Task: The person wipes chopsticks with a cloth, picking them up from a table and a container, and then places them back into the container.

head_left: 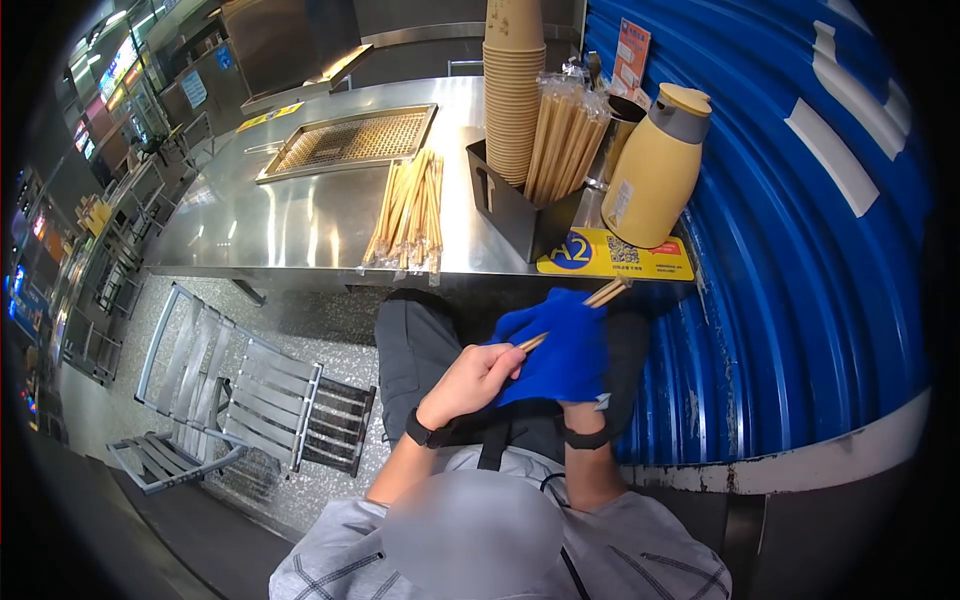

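Chopsticks [606, 293], one wooden pair, held low over the person's lap in front of the steel table [300, 225], slanting up and to the right; the near tips show beside the left fingers, the far ends stick out above the blue cloth [560, 350], and the middle is hidden inside it. Left hand [472, 383]: fingers pressed together, pinching the near end of the chopsticks at the cloth's edge; black band on the wrist. Right hand [580, 415]: almost wholly covered by the blue cloth, only its base and a black wristband showing, so whether its fingers are closed cannot be told. Blue cloth: bunched around the chopsticks, draped over the right hand. On the table: loose bundle of wrapped chopsticks [408, 215] lying near the front edge; black holder box [520, 220] just to its right, containing a tall stack of paper cups [513, 90] and upright packets of chopsticks [565, 140]; yellow thermos jug [655, 170] beside the box, against the blue corrugated wall [800, 260]; yellow sticker marked A2 [615, 258] on the table edge below the jug; metal mesh tray [350, 140] further back to the left. On the floor at left: folding metal chairs [240, 400]
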